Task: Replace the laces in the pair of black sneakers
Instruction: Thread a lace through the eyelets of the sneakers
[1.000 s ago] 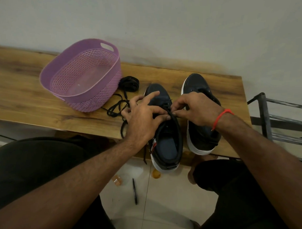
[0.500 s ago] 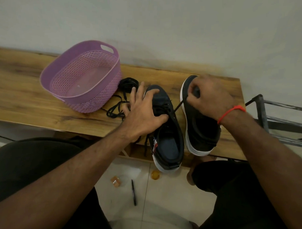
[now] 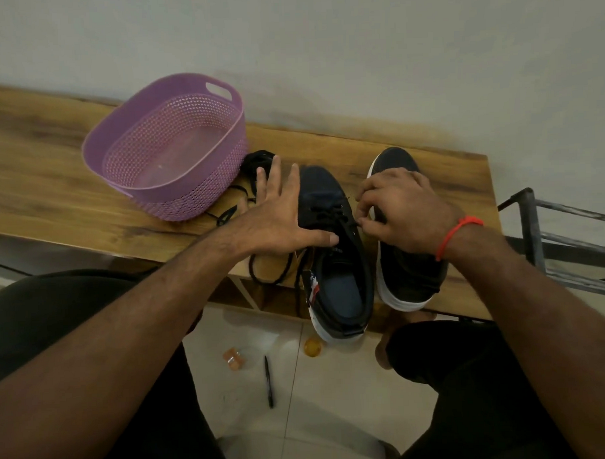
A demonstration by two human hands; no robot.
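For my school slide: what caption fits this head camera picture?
Left hand steadies a black sneaker while right hand pinches its lace.

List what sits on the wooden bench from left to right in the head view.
Purple basket → bundle of black laces → left hand → left sneaker → right hand, pinching a lace end, over the right sneaker.

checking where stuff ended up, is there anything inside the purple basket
No, the purple basket shows only its bare bottom, and the loose black laces lie outside it on the bench.
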